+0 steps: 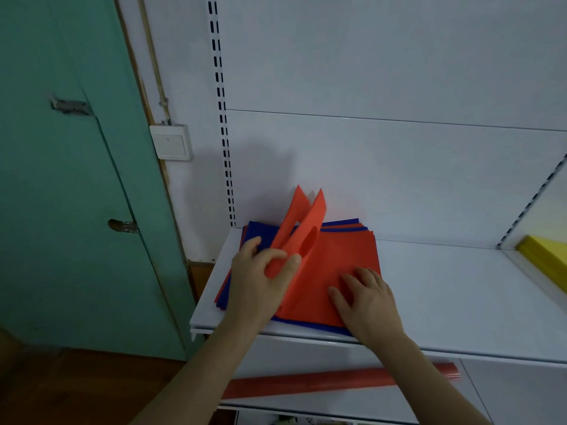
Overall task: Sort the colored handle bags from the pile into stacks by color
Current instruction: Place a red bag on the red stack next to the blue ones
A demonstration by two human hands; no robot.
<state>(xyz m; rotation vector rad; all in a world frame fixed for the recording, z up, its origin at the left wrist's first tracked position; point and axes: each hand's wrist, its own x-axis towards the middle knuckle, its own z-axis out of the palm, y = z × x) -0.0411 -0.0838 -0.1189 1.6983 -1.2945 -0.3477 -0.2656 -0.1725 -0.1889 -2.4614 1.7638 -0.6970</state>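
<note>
Pile of red and blue handle bags (pixel 337 265) sits flat on the left end of the white shelf (pixel 454 296), back edge near the rear panel. Blue bags (pixel 260 231) show at the back-left and along the front edge under the red ones. The pile's long axis looks to run front to back, slightly skewed, front-left corner close to the shelf lip.

Left hand (pixel 260 280) pinches the lifted red bag (pixel 303 231) between thumb and curled fingers, holding its near end. The bag is raised off the pile, folded along its length into two flaps, long axis tilted up and away toward the rear panel, both pointed corners topmost. Oval handle cutout visible on the right flap, facing right.

Right hand (pixel 368 302) lies flat on the top red bag of the pile, fingers straight and spread, pointing up-left, pressing the pile down. It grips nothing.

Elsewhere: yellow stack (pixel 546 259) at the far right of the shelf, well apart from the pile. Red roll (pixel 337 383) lies lengthwise on the shelf below. Green door (pixel 61 179) at left, white wall switch (pixel 171 142) beside it.
</note>
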